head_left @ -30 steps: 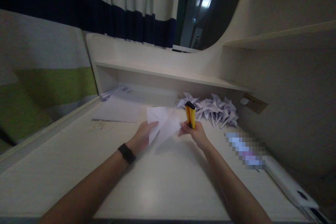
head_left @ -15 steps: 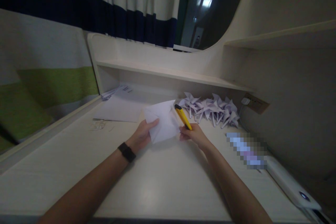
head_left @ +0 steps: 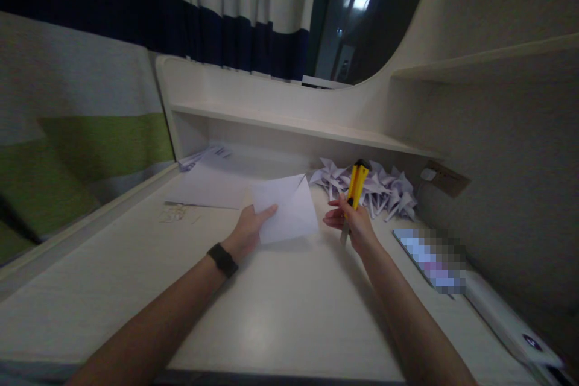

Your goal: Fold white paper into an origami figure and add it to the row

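My left hand (head_left: 249,229), with a dark band at the wrist, pinches the left edge of a white creased paper square (head_left: 287,208) held just above the desk (head_left: 253,313). My right hand (head_left: 353,223) is closed round a yellow utility knife (head_left: 355,190), which stands nearly upright with its blade pointing down. The right hand is a little to the right of the paper and does not touch it.
A heap of folded white paper pinwheels (head_left: 371,187) lies at the back right under a low shelf (head_left: 298,126). Flat white sheets (head_left: 212,184) lie at the back left. A white power bank (head_left: 506,319) rests by the right wall. A curtain hangs at the left.
My right hand has let go of the paper and moved right, turning the knife upright. The paper has flattened out in my left hand.
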Demonstrator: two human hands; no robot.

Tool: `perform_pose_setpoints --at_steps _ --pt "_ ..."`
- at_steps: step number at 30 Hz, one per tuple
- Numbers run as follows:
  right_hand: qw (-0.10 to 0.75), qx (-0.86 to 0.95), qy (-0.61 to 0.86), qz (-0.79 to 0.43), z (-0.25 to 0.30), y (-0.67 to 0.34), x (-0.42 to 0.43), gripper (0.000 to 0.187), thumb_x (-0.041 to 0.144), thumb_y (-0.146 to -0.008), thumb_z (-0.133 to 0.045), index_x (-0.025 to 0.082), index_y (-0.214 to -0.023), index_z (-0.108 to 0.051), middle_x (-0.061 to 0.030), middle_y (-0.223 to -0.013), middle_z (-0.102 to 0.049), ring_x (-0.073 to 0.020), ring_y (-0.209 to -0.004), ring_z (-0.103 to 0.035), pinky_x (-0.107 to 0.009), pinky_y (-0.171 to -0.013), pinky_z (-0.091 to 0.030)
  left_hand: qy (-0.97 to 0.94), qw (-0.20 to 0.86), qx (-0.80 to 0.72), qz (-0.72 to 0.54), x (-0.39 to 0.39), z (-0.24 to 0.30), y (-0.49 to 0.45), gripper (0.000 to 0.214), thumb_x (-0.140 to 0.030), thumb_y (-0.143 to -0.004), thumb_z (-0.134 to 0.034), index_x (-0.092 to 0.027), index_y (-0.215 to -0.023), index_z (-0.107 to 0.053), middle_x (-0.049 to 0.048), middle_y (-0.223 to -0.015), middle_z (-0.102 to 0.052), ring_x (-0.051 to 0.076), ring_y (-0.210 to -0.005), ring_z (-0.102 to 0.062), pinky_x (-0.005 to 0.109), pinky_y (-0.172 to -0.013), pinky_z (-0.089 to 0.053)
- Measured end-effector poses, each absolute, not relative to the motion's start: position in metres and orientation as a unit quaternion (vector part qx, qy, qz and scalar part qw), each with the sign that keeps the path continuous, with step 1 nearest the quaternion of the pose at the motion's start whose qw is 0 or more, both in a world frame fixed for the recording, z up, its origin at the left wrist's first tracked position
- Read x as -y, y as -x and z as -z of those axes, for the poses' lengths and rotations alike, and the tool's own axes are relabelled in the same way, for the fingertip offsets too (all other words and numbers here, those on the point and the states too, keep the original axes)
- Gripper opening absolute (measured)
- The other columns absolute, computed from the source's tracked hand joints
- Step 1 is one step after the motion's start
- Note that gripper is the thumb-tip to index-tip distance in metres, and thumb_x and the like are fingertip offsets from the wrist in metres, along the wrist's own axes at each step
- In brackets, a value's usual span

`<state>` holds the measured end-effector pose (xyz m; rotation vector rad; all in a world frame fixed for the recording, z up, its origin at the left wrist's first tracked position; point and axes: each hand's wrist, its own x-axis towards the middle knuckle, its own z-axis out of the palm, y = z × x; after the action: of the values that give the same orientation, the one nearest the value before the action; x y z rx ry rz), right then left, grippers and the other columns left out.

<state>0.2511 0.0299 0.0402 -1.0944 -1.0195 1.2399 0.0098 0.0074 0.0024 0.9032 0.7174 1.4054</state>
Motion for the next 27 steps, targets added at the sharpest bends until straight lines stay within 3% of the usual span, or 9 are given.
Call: perform_pose_setpoints --at_steps 4,6,9,11,13,20,27 --pt "0.607 0.424 0.362 -0.567 -0.056 -0.259 -0.023 0.047 0.061 -0.081 -0.058 0.014 -0.084 -0.066 -0.0083 -0.065 -0.071 -0.021 -0.058 -0.07 -0.035 -0.062 -0.06 -0.394 0.62 -0.314 -0.602 -0.007 -0.002 -0.01 0.043 -0.029 -0.076 -0.075 -0.009 -0.112 -0.064 0.019 -0.115 -0.067 0.026 -0.089 -0.068 0.038 -0.08 -0.055" --pt "0.617 0.438 0.336 -0.56 -0.06 -0.259 -0.019 0.052 0.065 -0.081 -0.054 0.015 -0.082 -0.066 -0.0062 -0.061 -0.068 -0.0199 -0.055 -0.067 -0.035 -0.062 -0.059 -0.398 0.626 -0.306 -0.597 -0.007 -0.003 -0.011 0.043 -0.03 -0.077 -0.075 -0.008 -0.112 -0.065 0.0191 -0.114 -0.067 0.026 -0.089 -0.068 0.038 -0.08 -0.055" --pt "0.63 0.463 0.332 -0.527 -0.06 -0.254 -0.015 0.056 0.07 -0.079 -0.05 0.017 -0.072 -0.064 0.0022 -0.041 -0.051 -0.0125 -0.036 -0.051 -0.027 -0.044 -0.051 -0.4 0.632 -0.299 -0.593 -0.006 -0.002 -0.011 0.04 -0.03 -0.078 -0.073 -0.009 -0.112 -0.065 0.0185 -0.115 -0.067 0.026 -0.09 -0.069 0.039 -0.082 -0.055" --pt "0.639 0.464 0.336 -0.514 -0.055 -0.246 -0.013 0.055 0.071 -0.078 -0.051 0.018 -0.066 -0.061 0.0069 -0.035 -0.038 -0.0079 -0.028 -0.035 -0.021 -0.033 -0.037 -0.396 0.633 -0.303 -0.592 -0.006 -0.001 -0.012 0.039 -0.028 -0.079 -0.073 -0.009 -0.112 -0.065 0.0181 -0.115 -0.067 0.026 -0.09 -0.069 0.039 -0.083 -0.055" --pt "0.648 0.455 0.346 -0.503 -0.05 -0.238 -0.012 0.054 0.07 -0.078 -0.05 0.019 -0.062 -0.057 0.0086 -0.035 -0.033 -0.0063 -0.027 -0.027 -0.019 -0.029 -0.026 -0.393 0.634 -0.307 -0.592 -0.006 0.0 -0.013 0.04 -0.027 -0.079 -0.073 -0.009 -0.113 -0.065 0.0179 -0.114 -0.068 0.026 -0.091 -0.069 0.038 -0.083 -0.055" --pt "0.665 0.433 0.353 -0.496 -0.039 -0.22 -0.007 0.045 0.061 -0.081 -0.051 0.021 -0.06 -0.048 0.0105 -0.036 -0.029 -0.0066 -0.028 -0.026 -0.019 -0.029 -0.025 -0.387 0.641 -0.339 -0.569 -0.003 -0.002 -0.017 0.042 -0.024 -0.076 -0.074 -0.008 -0.113 -0.064 0.0187 -0.111 -0.069 0.026 -0.088 -0.069 0.038 -0.081 -0.055" --pt "0.694 0.476 0.359 -0.404 -0.032 -0.217 -0.007 0.04 0.058 -0.082 -0.057 0.019 -0.073 -0.057 0.0084 -0.044 -0.04 -0.0068 -0.033 -0.036 -0.018 -0.031 -0.028 -0.399 0.639 -0.381 -0.536 0.008 -0.011 -0.021 0.044 -0.027 -0.074 -0.076 -0.005 -0.111 -0.065 0.0197 -0.104 -0.071 0.025 -0.077 -0.07 0.035 -0.071 -0.055"
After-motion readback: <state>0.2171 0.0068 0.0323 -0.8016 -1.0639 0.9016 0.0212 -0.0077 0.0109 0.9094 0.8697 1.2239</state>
